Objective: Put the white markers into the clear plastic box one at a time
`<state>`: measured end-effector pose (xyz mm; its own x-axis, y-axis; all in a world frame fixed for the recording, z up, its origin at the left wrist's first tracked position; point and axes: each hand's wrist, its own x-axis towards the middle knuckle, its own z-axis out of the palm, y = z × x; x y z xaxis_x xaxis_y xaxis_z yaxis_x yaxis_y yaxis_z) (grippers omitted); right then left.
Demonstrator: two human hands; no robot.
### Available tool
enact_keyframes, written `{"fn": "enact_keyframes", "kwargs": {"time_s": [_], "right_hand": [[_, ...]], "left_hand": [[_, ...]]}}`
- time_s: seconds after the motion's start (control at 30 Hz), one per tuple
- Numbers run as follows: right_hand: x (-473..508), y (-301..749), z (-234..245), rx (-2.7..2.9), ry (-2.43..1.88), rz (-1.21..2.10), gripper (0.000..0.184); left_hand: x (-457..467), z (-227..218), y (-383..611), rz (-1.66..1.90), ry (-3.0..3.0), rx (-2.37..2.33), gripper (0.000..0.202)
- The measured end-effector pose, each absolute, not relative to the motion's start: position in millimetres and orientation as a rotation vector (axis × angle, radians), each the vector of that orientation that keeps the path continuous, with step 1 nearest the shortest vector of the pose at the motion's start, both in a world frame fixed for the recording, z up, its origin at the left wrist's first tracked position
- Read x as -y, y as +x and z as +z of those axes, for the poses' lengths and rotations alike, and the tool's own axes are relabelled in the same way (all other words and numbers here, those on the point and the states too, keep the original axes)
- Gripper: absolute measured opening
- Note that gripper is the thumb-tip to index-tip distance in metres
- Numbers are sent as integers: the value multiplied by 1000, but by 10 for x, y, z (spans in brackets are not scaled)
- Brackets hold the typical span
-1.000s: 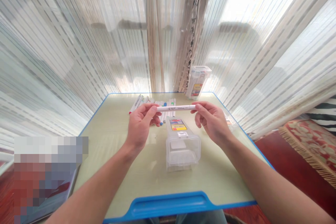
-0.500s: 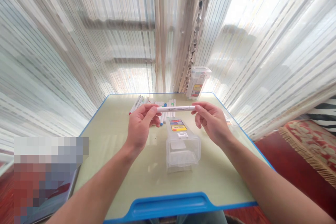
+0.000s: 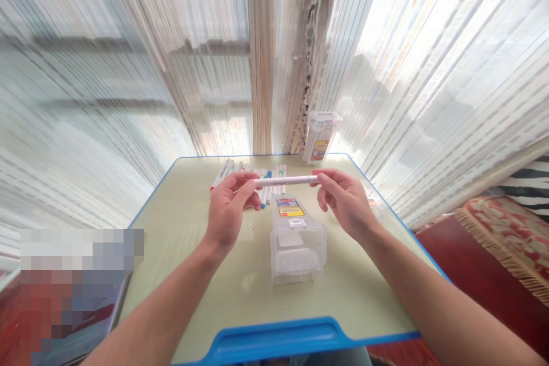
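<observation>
A white marker pen [image 3: 286,180] is held level above the table, pinched at both ends. My left hand [image 3: 228,206] grips its left end between thumb and fingers. At the opposite end, my right hand [image 3: 343,194] closes thumb and fingertips on it. Below the pen, a clear plastic box [image 3: 298,246] with a yellow label lies on its side, its open end facing me. Behind my left hand, several white markers [image 3: 278,178] lie in a row, partly hidden by the hand and the held pen.
A second clear box [image 3: 319,138] stands upright at the far edge of the table [image 3: 184,286]. A blue molded tray [image 3: 278,338] runs along the near edge. Striped sheer curtains [image 3: 206,23] hang behind. Something small and clear [image 3: 372,199] lies beyond my right wrist.
The view has shifted slightly, and the curtains look different in their folds. Both hands keep the same hold on the marker pen, which has barely moved.
</observation>
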<state>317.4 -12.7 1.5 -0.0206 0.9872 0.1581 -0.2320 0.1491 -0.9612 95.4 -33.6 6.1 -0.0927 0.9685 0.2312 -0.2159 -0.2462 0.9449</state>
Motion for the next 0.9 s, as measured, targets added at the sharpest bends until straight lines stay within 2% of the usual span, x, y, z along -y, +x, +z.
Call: {"fn": "enact_keyframes", "kwargs": {"time_s": [0.5,0.9], "right_hand": [[152,3160,46,1106,-931,1226,31],[118,3152,11,1086,-994,1350,32]], "left_hand": [[348,38,937,1555,1219,-929,17],[461,128,1008,1540,1334,-882,28]]}}
